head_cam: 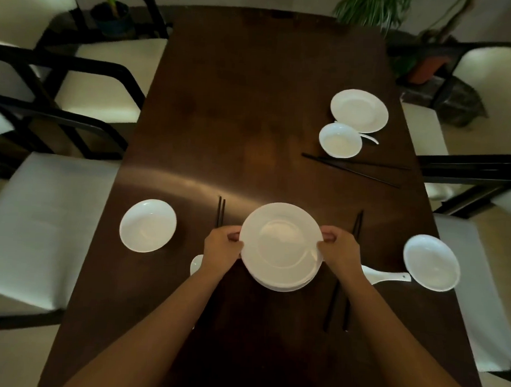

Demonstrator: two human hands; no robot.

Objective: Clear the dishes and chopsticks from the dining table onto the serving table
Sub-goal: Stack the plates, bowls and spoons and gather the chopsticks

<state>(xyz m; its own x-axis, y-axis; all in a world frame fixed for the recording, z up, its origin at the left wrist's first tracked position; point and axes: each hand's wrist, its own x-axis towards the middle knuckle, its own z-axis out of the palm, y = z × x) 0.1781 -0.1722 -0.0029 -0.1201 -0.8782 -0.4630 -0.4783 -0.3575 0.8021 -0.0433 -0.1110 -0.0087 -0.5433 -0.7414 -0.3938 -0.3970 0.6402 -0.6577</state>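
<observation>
Head view, looking down the dark wooden dining table (251,106): both hands grip a stack of white plates (281,246) at the near middle of the table — the left hand (222,247) has its thumb over the left rim and fingers curled beneath; the right hand (339,248) pinches the right rim the same way; whether the stack rests on the table or is just lifted cannot be told. A white dish (148,225) lies to the left; another white dish (431,262) lies to the right, near the table edge, with a white spoon (386,276) just beside it; black chopsticks (220,211) show beyond the left hand, and a second pair (338,306) runs under the right forearm. Farther off on the right sit a plate (359,110), a small bowl (340,140) touching it, and a splayed pair of chopsticks (356,169); cream-cushioned chairs (44,220) flank the table.
</observation>
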